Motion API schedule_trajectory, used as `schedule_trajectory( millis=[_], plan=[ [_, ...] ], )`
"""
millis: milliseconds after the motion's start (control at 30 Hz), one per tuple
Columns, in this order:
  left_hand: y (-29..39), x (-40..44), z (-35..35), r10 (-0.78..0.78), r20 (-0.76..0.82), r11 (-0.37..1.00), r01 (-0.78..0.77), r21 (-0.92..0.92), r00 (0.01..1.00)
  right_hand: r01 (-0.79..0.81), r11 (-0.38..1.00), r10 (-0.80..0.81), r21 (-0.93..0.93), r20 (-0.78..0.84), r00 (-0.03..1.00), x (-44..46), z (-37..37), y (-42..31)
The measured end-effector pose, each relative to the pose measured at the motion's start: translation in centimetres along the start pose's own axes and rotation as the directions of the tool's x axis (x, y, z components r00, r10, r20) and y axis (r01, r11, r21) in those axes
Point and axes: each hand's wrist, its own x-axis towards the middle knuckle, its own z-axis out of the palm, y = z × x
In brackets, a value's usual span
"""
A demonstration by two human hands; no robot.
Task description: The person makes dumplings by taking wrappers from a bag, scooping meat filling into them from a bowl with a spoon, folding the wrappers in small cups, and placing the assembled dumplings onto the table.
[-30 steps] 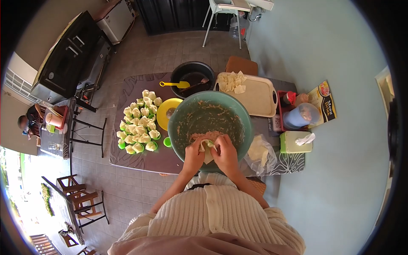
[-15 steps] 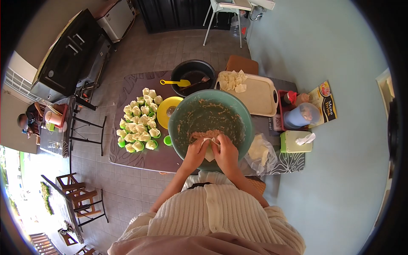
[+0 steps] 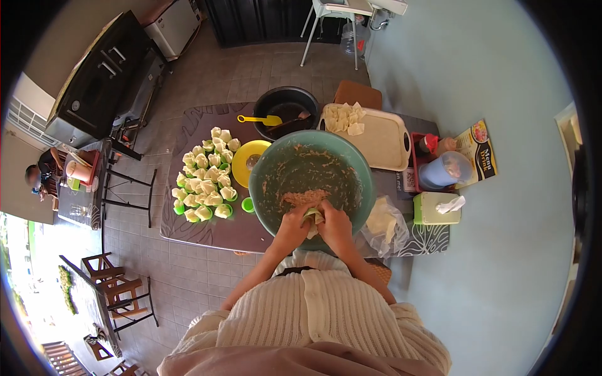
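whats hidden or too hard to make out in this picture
All in the head view:
Wrapper: partly covered by the left hand and right hand; its whole shape and any filling are hidden.
Yellow plate: part of its rim is hidden behind the green bowl.
Black tub: near side hidden behind the same bowl.
Menu: fine print too small to read.

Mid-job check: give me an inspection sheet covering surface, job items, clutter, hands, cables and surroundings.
Surface: dark patterned table, crowded with kitchenware.
Job's things: green bowl holding pinkish filling; pale sheets on a cream tray; wrapped pieces clustered at left.
Clutter: plastic bag, tissue box and menu card at right; yellow scoop over the rim of the black basin.
Hands: left hand and right hand grip a pale wrapper over the green bowl's near side.
Cables: nothing seen on the tabletop.
Surroundings: wall at right; stools and another person at left.
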Motion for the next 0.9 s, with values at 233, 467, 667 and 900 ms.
schedule_trajectory(
  millis=[233,467,667,900],
  plan=[
    [-0.7,-0.1,0.0,-0.053,-0.025,0.994,0.055,0.096,0.998,0.048,0.997,-0.044,-0.064,0.072,0.996,-0.2,-0.7,-1.1],
    [-1.5,-0.2,0.1,-0.152,0.014,0.988,0.152,-0.032,0.988,0.062,0.996,-0.057,-0.057,0.078,0.995,-0.3,-0.3,-0.3],
    [-2.7,-0.3,0.5,-0.051,-0.030,0.992,0.054,0.111,0.998,0.041,0.994,-0.026,-0.100,0.149,0.988,0.3,0.1,0.1],
    [-5.3,-0.3,-2.5,-0.460,0.015,0.774,0.409,-0.484,0.888,0.059,0.994,-0.052,-0.088,0.076,0.996,1.7,-1.6,5.0]
  ],
)
